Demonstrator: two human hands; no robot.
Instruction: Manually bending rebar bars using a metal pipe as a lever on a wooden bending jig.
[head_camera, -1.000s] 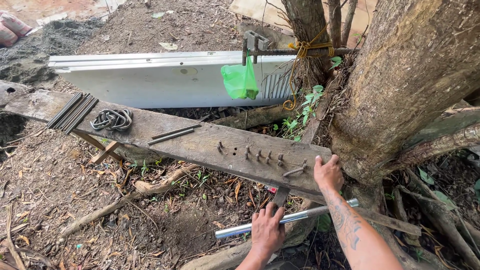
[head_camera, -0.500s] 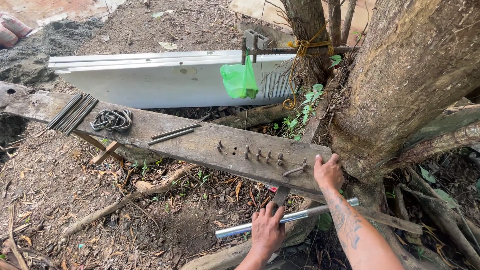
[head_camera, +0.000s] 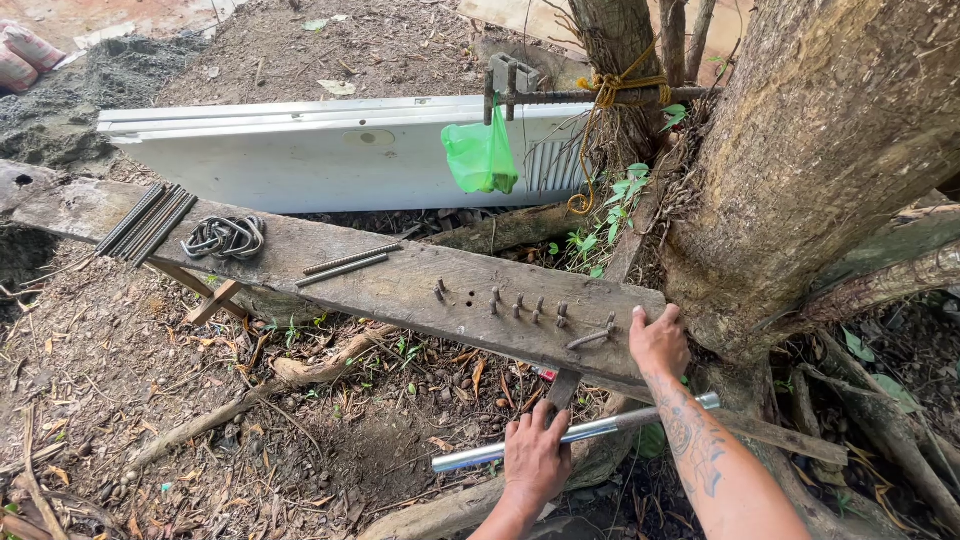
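Observation:
A long weathered wooden plank (head_camera: 400, 285) lies slanted across the ground, with several short steel pegs (head_camera: 520, 305) standing in its right part. My right hand (head_camera: 658, 342) presses on the plank's right end beside a tree trunk (head_camera: 830, 150), fingers curled over the edge, right next to a bent piece of rebar (head_camera: 590, 338). Below the plank, my left hand (head_camera: 535, 455) wraps over a shiny metal pipe (head_camera: 600, 430) that lies along the ground under it.
On the plank's left part lie a bundle of straight rebar rods (head_camera: 150, 220), a heap of bent steel stirrups (head_camera: 225, 237) and two short rods (head_camera: 345, 265). Behind stand a white panel (head_camera: 300, 150), a green plastic bag (head_camera: 480, 155) and roots and sticks on the dirt.

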